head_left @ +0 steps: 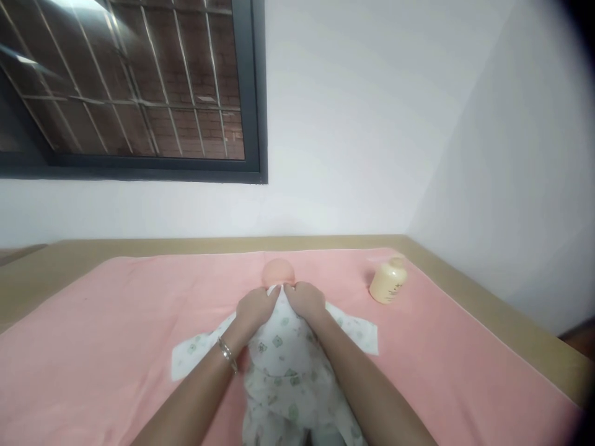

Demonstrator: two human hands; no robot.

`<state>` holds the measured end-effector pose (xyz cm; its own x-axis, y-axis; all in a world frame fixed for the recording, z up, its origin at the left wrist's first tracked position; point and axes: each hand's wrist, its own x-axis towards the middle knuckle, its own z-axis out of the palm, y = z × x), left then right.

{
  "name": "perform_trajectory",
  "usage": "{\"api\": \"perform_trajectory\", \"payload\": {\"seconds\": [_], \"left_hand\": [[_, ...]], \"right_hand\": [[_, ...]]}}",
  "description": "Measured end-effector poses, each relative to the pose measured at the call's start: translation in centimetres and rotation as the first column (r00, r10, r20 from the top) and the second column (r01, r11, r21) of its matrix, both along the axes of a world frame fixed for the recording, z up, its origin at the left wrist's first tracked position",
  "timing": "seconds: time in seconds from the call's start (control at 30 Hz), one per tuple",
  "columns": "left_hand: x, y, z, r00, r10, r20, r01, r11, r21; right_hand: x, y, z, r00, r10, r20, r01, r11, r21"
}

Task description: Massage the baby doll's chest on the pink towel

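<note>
Left hand [255, 308] and right hand [304, 299] both pinch the printed garment [283, 347] at the doll [277, 272] neck, doll lying mid pink towel [116, 322]. Garment on, sleeves spread (collar closure looks unfinished). Lotion bottle [388, 280] sits apart, right.

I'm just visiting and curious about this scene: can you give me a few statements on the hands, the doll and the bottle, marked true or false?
1. Both hands, left hand and right hand, rest on the doll at its collar. True.
2. The bottle is in the right hand. False: it lies on the pink cloth, apart from both hands.
3. The left wrist wears a bracelet. True.
4. The doll wears plain blue clothes. False: its garment is white with small green prints.
5. The window is to the upper left. True.
</note>
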<state>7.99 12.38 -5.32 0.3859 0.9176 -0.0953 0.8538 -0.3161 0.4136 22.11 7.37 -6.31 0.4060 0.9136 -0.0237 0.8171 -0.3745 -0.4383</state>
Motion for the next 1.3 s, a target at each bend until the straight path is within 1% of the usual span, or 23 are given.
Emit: {"api": "perform_trajectory", "payload": {"seconds": [0.1, 0.47, 0.63, 0.97, 1.1, 1.2, 1.27, 1.3], "left_hand": [[0.1, 0.0, -0.4, 1.000, -0.007, -0.002, 0.007, 1.000, 0.017], [0.2, 0.0, -0.9, 1.000, -0.010, 0.006, 0.010, 0.998, 0.070], [0.2, 0.0, -1.2, 1.000, 0.005, 0.016, -0.006, 0.997, 0.075], [0.1, 0.0, -1.0, 1.000, 0.008, 0.014, -0.009, 0.998, 0.059], [-0.2, 0.1, -1.1, 0.998, 0.017, 0.055, -0.019, 0.999, 0.049], [-0.4, 0.0, -0.8, 0.997, 0.018, 0.078, -0.020, 0.999, 0.028], [-0.5, -0.2, -0.4, 0.998, 0.022, 0.066, -0.023, 1.000, 0.009], [-0.5, -0.3, -0.2, 0.998, 0.024, 0.053, -0.025, 1.000, 0.005]], "right_hand": [[0.0, 0.0, 0.1, 1.000, -0.003, -0.006, 0.003, 1.000, 0.000], [0.0, 0.0, -0.1, 1.000, 0.019, 0.015, -0.019, 1.000, -0.024], [0.0, 0.1, 0.0, 1.000, 0.016, 0.003, -0.016, 0.999, -0.033], [0.2, 0.1, 0.0, 1.000, 0.023, -0.019, -0.024, 0.999, -0.029], [0.3, -0.2, 0.7, 0.998, 0.053, -0.032, -0.055, 0.997, -0.060], [-0.4, -1.3, 1.8, 0.992, 0.112, 0.052, -0.108, 0.992, -0.066], [-1.2, -2.3, 2.5, 0.966, 0.182, 0.183, -0.174, 0.983, -0.060], [-1.6, -2.7, 2.7, 0.940, 0.227, 0.255, -0.218, 0.974, -0.063]]}}
